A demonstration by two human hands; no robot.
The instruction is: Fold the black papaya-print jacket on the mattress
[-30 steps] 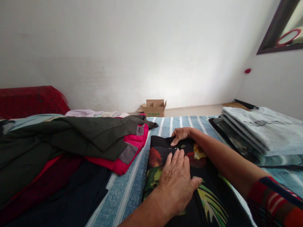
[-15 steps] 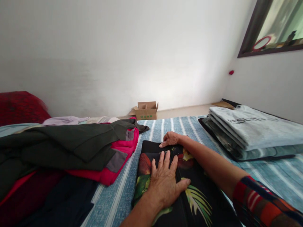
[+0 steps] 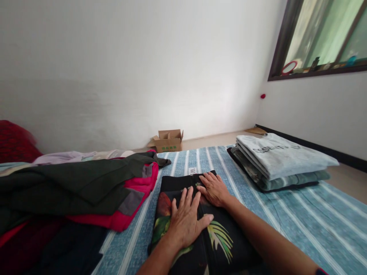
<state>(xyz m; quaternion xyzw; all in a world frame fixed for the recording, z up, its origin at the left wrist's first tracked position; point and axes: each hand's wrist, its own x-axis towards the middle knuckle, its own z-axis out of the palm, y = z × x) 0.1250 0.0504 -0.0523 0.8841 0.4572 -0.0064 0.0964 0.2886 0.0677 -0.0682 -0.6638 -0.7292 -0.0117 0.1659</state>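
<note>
A plain white wall (image 3: 129, 68) fills the upper left and centre of the frame, brightest toward the lower centre. At upper right, a dark-framed window (image 3: 323, 38) sits in a second white wall (image 3: 309, 103) with a dark baseboard (image 3: 315, 147). A strip of pale floor (image 3: 218, 136) runs along the wall's foot, bearing an open cardboard box (image 3: 168, 140). A blue striped bed cover (image 3: 286, 206) spans the lower frame.

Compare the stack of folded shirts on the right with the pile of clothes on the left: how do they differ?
The stack of folded shirts is neat, flat and square-edged; the pile of clothes lies loose and rumpled. The stack is pale grey and green; the pile is dark green, pink and navy. Both rest on the striped blue bedcover.
</note>
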